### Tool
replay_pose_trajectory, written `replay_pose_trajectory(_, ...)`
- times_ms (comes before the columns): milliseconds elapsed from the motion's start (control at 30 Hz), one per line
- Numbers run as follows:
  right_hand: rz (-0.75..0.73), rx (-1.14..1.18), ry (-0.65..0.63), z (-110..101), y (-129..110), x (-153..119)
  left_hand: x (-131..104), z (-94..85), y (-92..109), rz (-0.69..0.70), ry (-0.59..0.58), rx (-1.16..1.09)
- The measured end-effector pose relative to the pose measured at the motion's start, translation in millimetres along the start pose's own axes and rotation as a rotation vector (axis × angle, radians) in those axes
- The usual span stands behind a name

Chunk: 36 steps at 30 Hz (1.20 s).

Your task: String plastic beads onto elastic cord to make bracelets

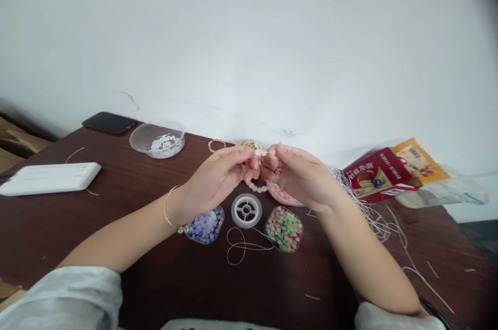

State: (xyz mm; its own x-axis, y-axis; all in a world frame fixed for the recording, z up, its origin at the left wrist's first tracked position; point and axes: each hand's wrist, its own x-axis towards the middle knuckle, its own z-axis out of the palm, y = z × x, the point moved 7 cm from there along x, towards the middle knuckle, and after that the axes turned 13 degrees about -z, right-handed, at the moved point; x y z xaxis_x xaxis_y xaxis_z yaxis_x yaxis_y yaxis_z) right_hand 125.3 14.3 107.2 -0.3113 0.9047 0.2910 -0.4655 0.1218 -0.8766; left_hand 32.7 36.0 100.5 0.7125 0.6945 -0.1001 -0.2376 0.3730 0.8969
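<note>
Pale pink beads form a bracelet (257, 188) that hangs in a loop between my two hands, above the table. My left hand (229, 166) pinches one side of it with thumb and forefinger. On the other side, my right hand (293, 169) grips it the same way. A few whitish beads show between the fingertips; the cord there is too fine to make out. Below the hands lie a spool of clear cord (246, 211), a box of purple and white beads (206, 225) and a box of green, red and yellow beads (284, 229).
On the dark table (163, 278) stand a clear round tub (157, 139) of white beads, a small coral bracelet (210, 144), a black phone (109, 122) and a white power bank (50, 178). White cord (375, 221) and snack packets (377, 174) lie at right. A wall rises behind.
</note>
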Motion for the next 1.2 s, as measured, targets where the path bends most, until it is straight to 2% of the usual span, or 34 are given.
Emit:
replay_pose_trajectory(133, 0.030, 0.030, 0.023, -0.6, 2.4, 1.0, 0.1, 2.0, -1.1, -0.056, -0.039, -0.087)
replay_pose_trajectory(300, 0.083, 0.131, 0.049, -2.1, 3.2, -0.2, -0.2, 8.6, -2.9, -0.136, -0.174, -0.214)
replay_pose_trajectory(433, 0.056, 0.150, 0.150, -8.1, 0.4, -1.7, -1.8, 10.3, -6.1, -0.183, -0.242, -0.285)
replay_pose_trajectory(500, 0.032, 0.126, 0.173, -9.3, 1.0, -2.0, -3.1, 9.6, -6.7, -0.186, -0.244, -0.310)
replay_pose_trajectory(667, 0.019, 0.112, 0.067, -2.3, 9.3, -1.2, -6.5, 10.5, -4.5, -0.163, -0.239, -0.309)
replay_pose_trajectory(833, 0.047, 0.096, 0.108, -6.5, 14.2, -1.6, -9.3, 14.1, -3.7, -0.144, -0.231, -0.235)
replay_pose_trajectory(967, 0.048, 0.084, 0.092, -4.9, 13.6, -1.1, -10.0, 12.7, -4.4, -0.123, -0.179, -0.189)
replay_pose_trajectory(1200, 0.050, 0.113, 0.045, -0.8, 14.2, -0.3, -9.1, 11.7, -4.9, -0.095, -0.172, -0.134)
